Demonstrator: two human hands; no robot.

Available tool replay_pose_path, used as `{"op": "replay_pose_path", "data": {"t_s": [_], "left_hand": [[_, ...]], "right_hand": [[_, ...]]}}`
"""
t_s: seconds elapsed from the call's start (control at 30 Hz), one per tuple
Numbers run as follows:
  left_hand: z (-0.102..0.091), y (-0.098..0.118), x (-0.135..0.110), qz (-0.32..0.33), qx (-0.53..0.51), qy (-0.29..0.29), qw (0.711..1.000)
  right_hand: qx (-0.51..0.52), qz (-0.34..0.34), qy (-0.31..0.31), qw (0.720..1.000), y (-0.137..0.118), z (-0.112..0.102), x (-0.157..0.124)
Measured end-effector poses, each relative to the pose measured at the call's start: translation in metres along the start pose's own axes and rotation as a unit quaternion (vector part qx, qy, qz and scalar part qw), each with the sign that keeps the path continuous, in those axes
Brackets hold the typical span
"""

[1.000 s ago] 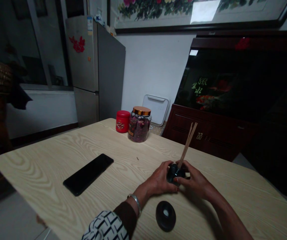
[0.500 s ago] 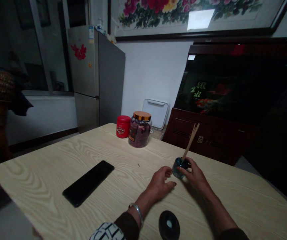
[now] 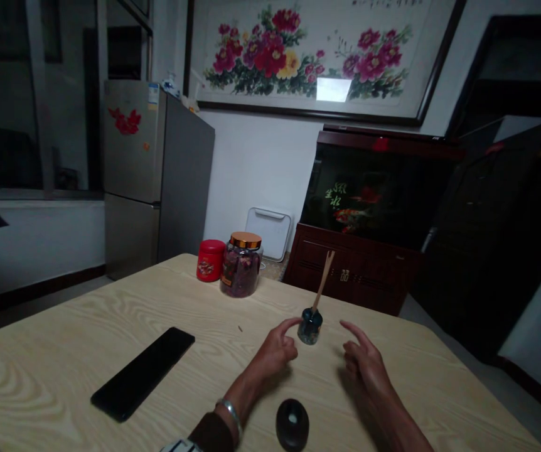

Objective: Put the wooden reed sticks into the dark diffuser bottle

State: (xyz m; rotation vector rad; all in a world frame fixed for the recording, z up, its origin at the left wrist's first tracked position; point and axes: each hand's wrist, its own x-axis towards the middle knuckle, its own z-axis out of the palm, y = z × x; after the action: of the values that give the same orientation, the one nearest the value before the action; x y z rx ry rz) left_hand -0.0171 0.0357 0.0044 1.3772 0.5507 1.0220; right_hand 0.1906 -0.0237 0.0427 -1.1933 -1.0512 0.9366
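Observation:
A small dark glass bottle (image 3: pixel 310 326) stands upright on the wooden table (image 3: pixel 110 320), with thin wooden sticks (image 3: pixel 322 282) leaning out of its neck. My left hand (image 3: pixel 274 349) hovers just left of the bottle, index finger stretched out almost to it and the other fingers curled. My right hand (image 3: pixel 363 363) is a short way right of the bottle, apart from it, with its fingers spread. Neither hand holds anything. A round black lid (image 3: pixel 292 424) lies on the table near my left wrist.
A black phone (image 3: pixel 142 372) lies flat at the left. A red tin (image 3: pixel 211 260) and a glass jar with a copper lid (image 3: pixel 241 272) stand near the far edge. Behind the table are a grey fridge (image 3: pixel 150 176), a fish tank (image 3: pixel 369 191) on a dark cabinet, and a flower painting (image 3: pixel 308 53).
Both hands have let go of the bottle and drawn apart; it now stands alone further out on the table. My view has tilted up and shifted right.

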Motion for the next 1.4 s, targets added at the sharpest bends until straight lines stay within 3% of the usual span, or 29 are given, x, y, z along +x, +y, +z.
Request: {"op": "replay_pose_path", "data": {"t_s": [0.13, 0.23, 0.33, 0.43, 0.57, 0.77, 0.97, 1.1, 1.23, 1.3, 1.4], "left_hand": [[0.013, 0.072, -0.001, 0.055, -0.146, -0.069, 0.985], [0.025, 0.126, -0.006, 0.120, -0.224, -0.094, 0.963], [0.034, 0.161, -0.010, 0.162, -0.266, -0.109, 0.944], [0.040, 0.171, -0.012, 0.188, -0.310, -0.144, 0.921], [0.043, 0.161, -0.009, 0.201, -0.368, -0.166, 0.892], [0.040, 0.146, -0.005, 0.197, -0.400, -0.148, 0.883], [0.037, 0.140, -0.003, 0.192, -0.410, -0.128, 0.882], [0.031, 0.131, 0.002, 0.177, -0.389, -0.104, 0.898], [0.009, 0.085, 0.019, 0.113, -0.279, -0.006, 0.954], [-0.004, 0.046, 0.028, 0.061, -0.167, 0.075, 0.981], [-0.017, -0.010, 0.035, 0.019, -0.024, 0.160, 0.987]], "right_hand": [[0.141, -0.069, -0.093, 0.983, -0.091, 0.005, -0.016], [0.187, -0.125, -0.126, 0.966, -0.142, 0.009, -0.026], [0.210, -0.169, -0.148, 0.952, -0.168, 0.014, -0.032], [0.259, -0.187, -0.193, 0.928, -0.173, 0.021, -0.037], [0.329, -0.166, -0.242, 0.898, -0.163, 0.027, -0.037], [0.368, -0.156, -0.250, 0.882, -0.150, 0.025, -0.029], [0.339, -0.149, -0.238, 0.898, -0.149, 0.025, -0.028], [0.298, -0.148, -0.204, 0.921, -0.137, 0.021, -0.019], [0.152, -0.094, -0.130, 0.975, -0.091, 0.014, 0.015], [0.012, -0.062, -0.036, 0.997, -0.053, 0.012, 0.038], [-0.125, -0.025, 0.020, 0.992, 0.005, 0.015, 0.069]]}}
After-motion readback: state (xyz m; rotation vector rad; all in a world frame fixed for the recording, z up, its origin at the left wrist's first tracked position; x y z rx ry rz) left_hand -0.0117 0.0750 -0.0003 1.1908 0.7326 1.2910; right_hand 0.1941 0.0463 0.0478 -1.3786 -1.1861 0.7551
